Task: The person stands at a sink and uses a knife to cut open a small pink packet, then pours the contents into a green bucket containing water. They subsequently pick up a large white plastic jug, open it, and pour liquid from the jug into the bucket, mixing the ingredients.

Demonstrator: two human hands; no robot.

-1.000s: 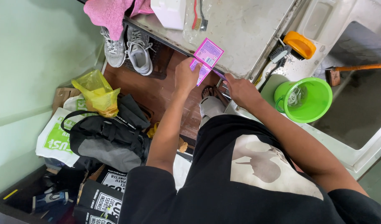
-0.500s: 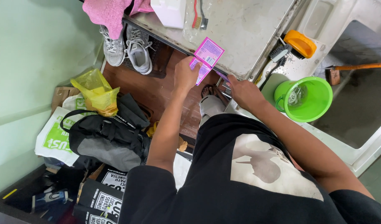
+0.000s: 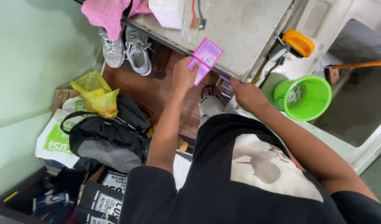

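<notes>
A table (image 3: 248, 29) stood at the far side, with a sachet (image 3: 207, 54) lying at its near edge. The left hand (image 3: 184, 74) touched the sachet from below; the right hand (image 3: 246, 93) rested at the table's edge just to the right. On the table's far left lay a cloth (image 3: 103, 14), with a box (image 3: 169, 12) to its right. Under the table stood a pair of shoes (image 3: 126, 49). A bucket (image 3: 304, 97) sat right of the table, a scrub brush (image 3: 296, 43) behind it. Left on the floor lay a backpack (image 3: 103, 139), a plastic bag (image 3: 95, 93) behind it.
</notes>
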